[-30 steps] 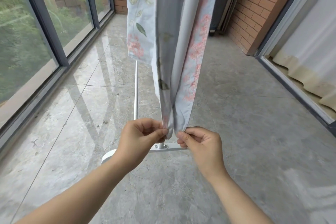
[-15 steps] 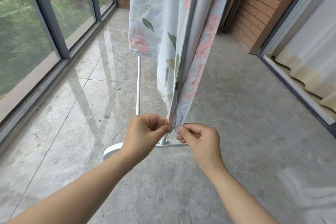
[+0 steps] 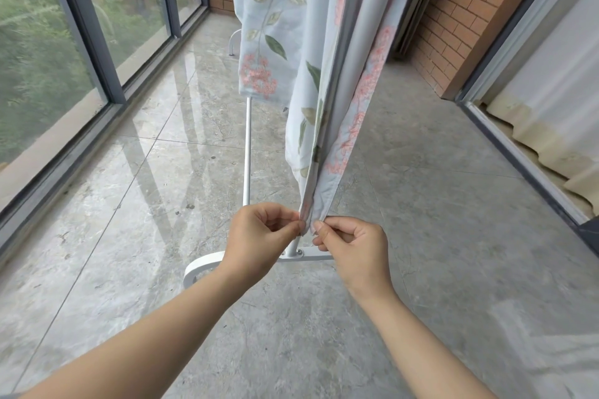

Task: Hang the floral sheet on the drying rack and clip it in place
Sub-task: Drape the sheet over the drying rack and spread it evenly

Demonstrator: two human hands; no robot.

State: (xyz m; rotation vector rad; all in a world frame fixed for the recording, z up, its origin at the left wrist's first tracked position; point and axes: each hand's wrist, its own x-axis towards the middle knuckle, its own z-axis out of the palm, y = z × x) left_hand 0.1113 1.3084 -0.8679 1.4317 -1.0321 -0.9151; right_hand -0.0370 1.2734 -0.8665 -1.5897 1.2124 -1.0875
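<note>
The pale blue floral sheet (image 3: 291, 52) hangs down from above the frame, folded over the white drying rack (image 3: 247, 152), whose top bar is out of view. Its two lower corners meet just above the floor. My left hand (image 3: 262, 236) pinches the left corner between thumb and forefinger. Close beside it, my right hand (image 3: 351, 244) pinches the right corner the same way. The rack's thin post and curved white foot show behind and below my hands. No clip is visible.
Grey polished floor tiles (image 3: 146, 220) spread all around. Tall glass windows with dark frames (image 3: 84, 26) line the left side. A brick wall (image 3: 460, 10) and a sliding door track with a cream curtain (image 3: 534, 139) run along the right.
Both hands kept pinching the sheet's lower corners and drew them slightly nearer to me. The view tilted so more of the sheet and rack post shows.
</note>
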